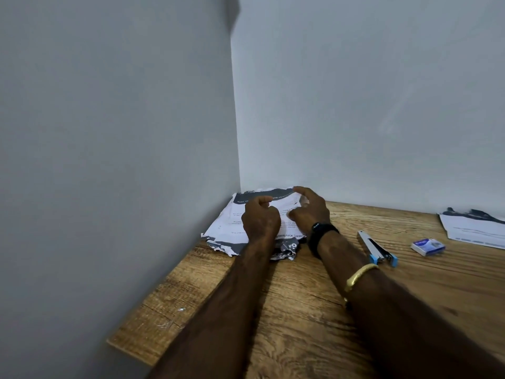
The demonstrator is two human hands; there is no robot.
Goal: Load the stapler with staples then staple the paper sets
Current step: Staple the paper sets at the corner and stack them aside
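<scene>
At the table (300, 310) corner, the right hand (308, 212) pinches the far edge of a torn paper set (226, 222); the left hand (261, 218) curls atop, grip unclear. Light, floppy sheets, probably best held by 1 squared edge.

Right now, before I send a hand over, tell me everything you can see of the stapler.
The stapler is a slim silver-metal bar with light blue plastic pieces at its near end. It lies flat on the wooden table, its length running away from the camera and slightly leftward. The two blue pieces sit apart, so it may be opened out, though I cannot confirm that. Nothing touches it: the right forearm passes on its left and the staple box sits on its right.
</scene>
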